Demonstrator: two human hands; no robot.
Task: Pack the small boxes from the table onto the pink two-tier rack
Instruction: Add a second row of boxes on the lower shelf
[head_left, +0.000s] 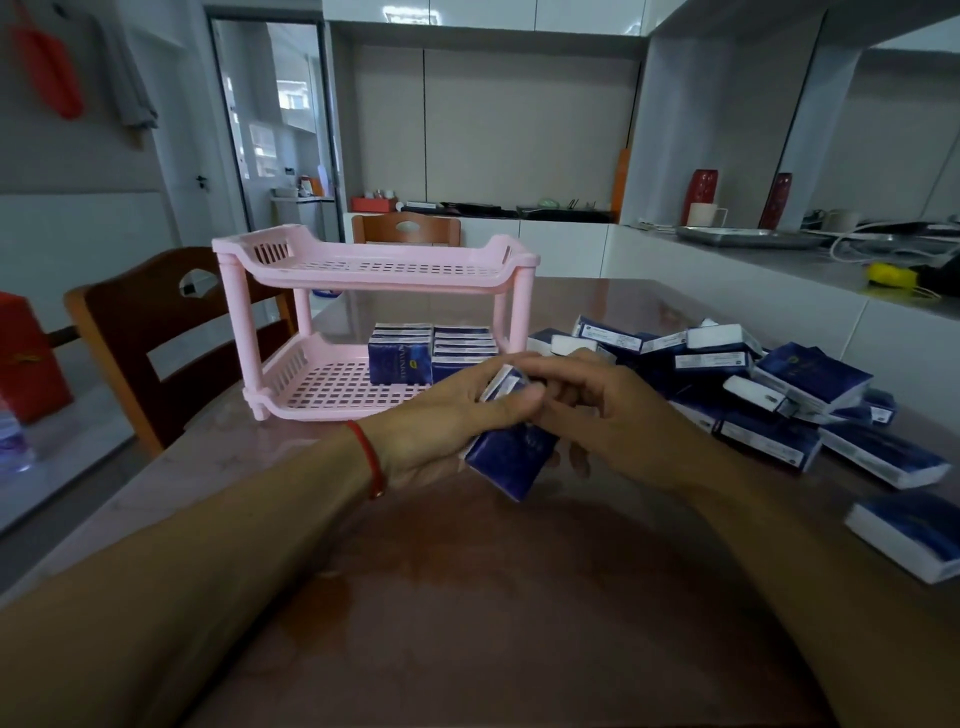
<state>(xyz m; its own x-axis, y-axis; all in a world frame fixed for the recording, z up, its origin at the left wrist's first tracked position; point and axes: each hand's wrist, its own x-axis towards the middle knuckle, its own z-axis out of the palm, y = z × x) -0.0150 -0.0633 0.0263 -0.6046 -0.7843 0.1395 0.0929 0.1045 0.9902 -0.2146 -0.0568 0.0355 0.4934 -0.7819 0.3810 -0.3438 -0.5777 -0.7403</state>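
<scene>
box held just in front of the rack's lower tier

the pink two-tier rack (270, 376) stood left and beyond; stacked boxes (431, 351) filled its lower tier's right side, the top tier bare. the left hand (441, 421) and right hand (587, 410) both gripped one small box (511, 457), long axis tilted upright, just before that tier. the loose pile (753, 384) lay right on the table (467, 597).

Reddish-brown table (467, 597), pink rack (374, 270) standing, blue boxes (779, 384) heaped right
</scene>
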